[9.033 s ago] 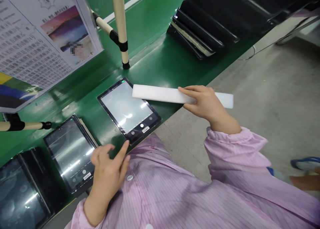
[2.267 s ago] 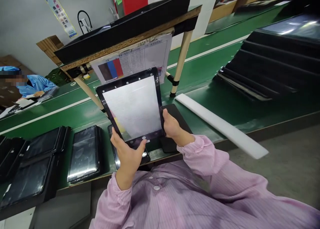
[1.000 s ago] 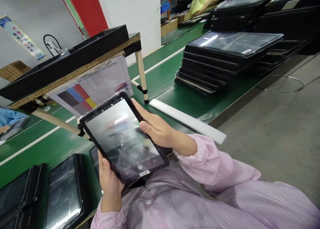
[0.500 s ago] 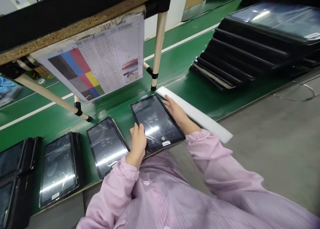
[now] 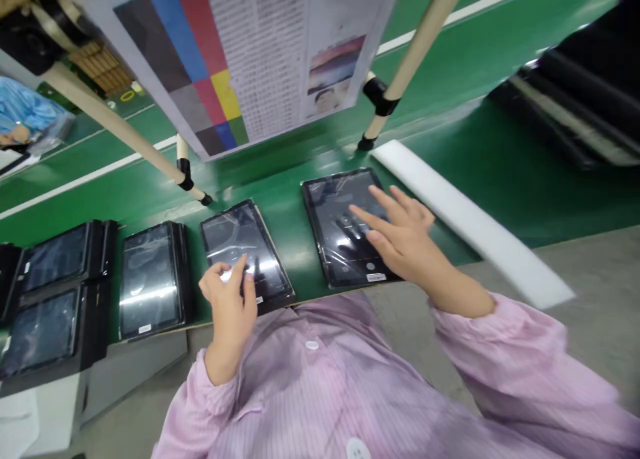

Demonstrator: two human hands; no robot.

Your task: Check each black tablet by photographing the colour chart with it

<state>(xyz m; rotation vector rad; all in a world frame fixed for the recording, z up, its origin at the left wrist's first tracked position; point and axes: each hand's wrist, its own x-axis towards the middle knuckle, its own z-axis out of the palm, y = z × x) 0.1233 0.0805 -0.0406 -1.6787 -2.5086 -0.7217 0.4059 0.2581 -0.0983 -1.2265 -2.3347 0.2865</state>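
A black tablet-like screen panel (image 5: 340,245) with a small white label lies on the green bench in front of me. Over its right part my right hand (image 5: 405,235) is spread, holding nothing; whether the fingertips touch the glass I cannot tell. To the left lies a second such panel (image 5: 250,235) under glossy clear film. My left hand (image 5: 233,302) is over its lower left part with the fingers apart and nothing in them. Farther left stands a stack of panels (image 5: 150,279), its top one labelled too.
A long white foam strip (image 5: 470,222) lies right of the panel, its end past the bench edge. Several dark panels (image 5: 590,105) are stacked at the far right. A pipe-legged stand (image 5: 415,52) holds a colour chart sheet (image 5: 270,59) above the bench. More panels (image 5: 45,332) sit far left.
Both hands have let go of the panel, which now rests flat on the bench. My left hand has moved left over the neighbouring panel; my right hand has opened above the glass. The view has tilted down.
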